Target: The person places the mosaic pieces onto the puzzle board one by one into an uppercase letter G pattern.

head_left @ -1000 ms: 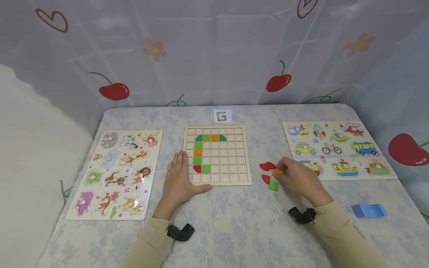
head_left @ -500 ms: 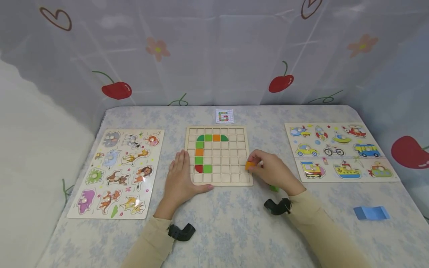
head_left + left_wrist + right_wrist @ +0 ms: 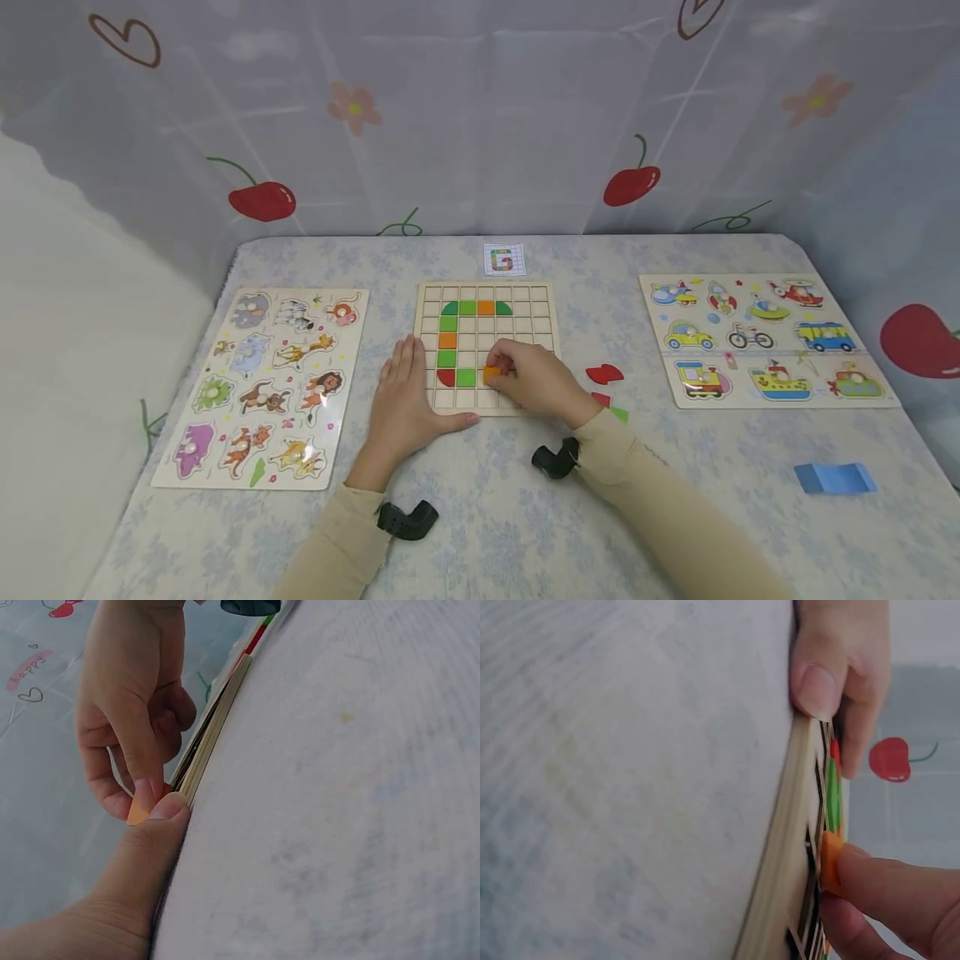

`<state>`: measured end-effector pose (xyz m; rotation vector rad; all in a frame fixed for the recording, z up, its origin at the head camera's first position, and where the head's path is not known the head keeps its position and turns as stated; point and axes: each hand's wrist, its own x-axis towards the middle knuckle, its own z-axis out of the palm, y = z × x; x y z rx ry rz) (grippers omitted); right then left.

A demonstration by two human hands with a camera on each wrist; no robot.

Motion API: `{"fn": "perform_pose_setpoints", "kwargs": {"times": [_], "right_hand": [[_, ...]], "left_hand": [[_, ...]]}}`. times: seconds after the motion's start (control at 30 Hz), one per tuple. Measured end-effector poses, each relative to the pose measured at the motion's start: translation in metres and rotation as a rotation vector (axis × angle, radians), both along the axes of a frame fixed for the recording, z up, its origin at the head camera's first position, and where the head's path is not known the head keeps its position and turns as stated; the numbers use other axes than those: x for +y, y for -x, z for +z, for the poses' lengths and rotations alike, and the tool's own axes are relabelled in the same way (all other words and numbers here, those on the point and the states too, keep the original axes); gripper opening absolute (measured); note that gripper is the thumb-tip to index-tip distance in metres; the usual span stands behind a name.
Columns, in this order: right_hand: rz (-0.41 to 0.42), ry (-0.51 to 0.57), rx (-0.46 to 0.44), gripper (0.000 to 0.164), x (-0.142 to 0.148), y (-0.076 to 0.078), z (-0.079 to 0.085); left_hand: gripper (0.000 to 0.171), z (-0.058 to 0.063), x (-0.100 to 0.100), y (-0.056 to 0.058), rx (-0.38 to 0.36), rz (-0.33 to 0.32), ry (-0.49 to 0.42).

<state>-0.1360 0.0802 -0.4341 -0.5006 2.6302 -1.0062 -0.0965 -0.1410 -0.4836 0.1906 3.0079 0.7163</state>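
Note:
Between thumb and fingers my right hand (image 3: pixel 536 379) pinches an orange square tile (image 3: pixel 491 374) over the wooden grid board (image 3: pixel 525 329). In the right wrist view the orange tile (image 3: pixel 831 862) stands tilted at the board's cells. Beside it, to the left, lies a green square (image 3: pixel 466 378) in the same row, then a red quarter-round piece (image 3: pixel 446 378). Green and orange pieces run up the left column and along an upper row. My left hand (image 3: pixel 405 400) rests along the board's left side, fingers straight, thumb at the front edge.
Red pieces (image 3: pixel 604 373) and a partly covered green square (image 3: pixel 619 414) lie right of the board. A pattern card (image 3: pixel 505 260) sits behind it. An animal puzzle (image 3: pixel 341 408) stands left, a vehicle puzzle (image 3: pixel 780 400) right, with a blue block (image 3: pixel 836 478) in front.
My right hand has picked up the orange tile from the loose pieces and carried it left over the board. The left hand has stayed in place.

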Motion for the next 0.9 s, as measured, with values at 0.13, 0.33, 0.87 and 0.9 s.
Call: {"fn": "perform_pose_setpoints", "kwargs": {"times": [0.13, 0.33, 0.87, 0.9], "right_hand": [[-0.009, -0.035, 0.036, 0.010, -0.005, 0.000, -0.003], [-0.001, -0.070, 0.044, 0.011, -0.007, 0.000, -0.007], [0.075, -0.142, 0.102, 0.026, 0.025, -0.011, 0.007], [0.049, -0.150, 0.090, 0.027, 0.032, -0.011, 0.009]], "left_hand": [[0.144, 0.000, 0.000, 0.000, 0.000, -0.003, 0.001], [0.144, -0.001, 0.000, 0.001, -0.003, -0.002, 0.002], [0.146, -0.002, -0.001, 0.001, -0.012, -0.001, 0.009], [0.146, -0.002, -0.001, 0.001, -0.010, -0.001, 0.009]]}}
